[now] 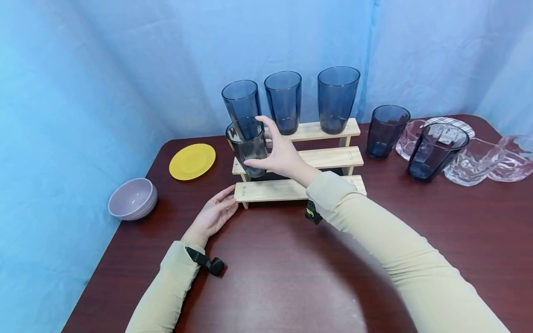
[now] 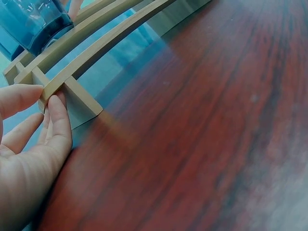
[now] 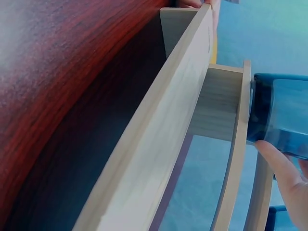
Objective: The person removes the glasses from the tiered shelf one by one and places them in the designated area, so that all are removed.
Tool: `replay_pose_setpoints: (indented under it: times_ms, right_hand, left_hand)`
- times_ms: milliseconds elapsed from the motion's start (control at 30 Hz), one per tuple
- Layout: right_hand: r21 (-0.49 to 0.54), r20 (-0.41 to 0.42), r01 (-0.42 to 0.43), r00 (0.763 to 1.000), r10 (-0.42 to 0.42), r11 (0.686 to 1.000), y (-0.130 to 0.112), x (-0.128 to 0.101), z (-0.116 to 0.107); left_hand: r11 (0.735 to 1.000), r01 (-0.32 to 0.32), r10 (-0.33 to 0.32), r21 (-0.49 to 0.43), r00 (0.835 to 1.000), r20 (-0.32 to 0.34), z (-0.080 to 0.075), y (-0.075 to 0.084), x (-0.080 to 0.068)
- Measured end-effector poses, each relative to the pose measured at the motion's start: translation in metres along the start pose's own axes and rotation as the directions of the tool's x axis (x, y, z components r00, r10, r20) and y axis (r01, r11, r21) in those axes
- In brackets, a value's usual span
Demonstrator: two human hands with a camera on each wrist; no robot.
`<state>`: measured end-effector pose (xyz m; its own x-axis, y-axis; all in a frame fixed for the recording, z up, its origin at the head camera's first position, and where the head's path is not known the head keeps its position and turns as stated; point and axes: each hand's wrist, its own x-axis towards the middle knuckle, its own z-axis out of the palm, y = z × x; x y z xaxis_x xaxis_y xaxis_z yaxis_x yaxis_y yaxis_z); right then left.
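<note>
The right hand (image 1: 281,155) wraps its grip around a dark glass (image 1: 247,145) at the left end of the wooden rack's (image 1: 320,158) middle step. The left hand (image 1: 214,213), fingers relaxed, touches the rack's bottom-left corner on the surface (image 1: 291,259).

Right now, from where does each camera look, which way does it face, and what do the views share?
Head: above the table, looking forward and down at the wooden rack; both sleeved arms show.
Left wrist: low by the left hand, facing along the rack's bottom step; fingers show.
Right wrist: low under the right hand, facing along the rack; fingers on the blue glass show.
All three share rack and glass.
</note>
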<state>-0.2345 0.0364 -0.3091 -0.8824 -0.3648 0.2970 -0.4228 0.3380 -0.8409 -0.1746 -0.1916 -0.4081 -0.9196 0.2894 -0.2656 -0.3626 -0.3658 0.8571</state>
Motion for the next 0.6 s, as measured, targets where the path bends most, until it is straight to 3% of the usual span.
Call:
replay_pose_setpoints:
  times_ms: [600]
  right_hand:
    - [-0.037, -0.019, 0.066, 0.998, -0.067, 0.997, -0.001, -0.018, -0.004]
  left_hand:
    - [1.0, -0.009, 0.009, 0.025, 1.0, 0.013, 0.002, 0.0, 0.002]
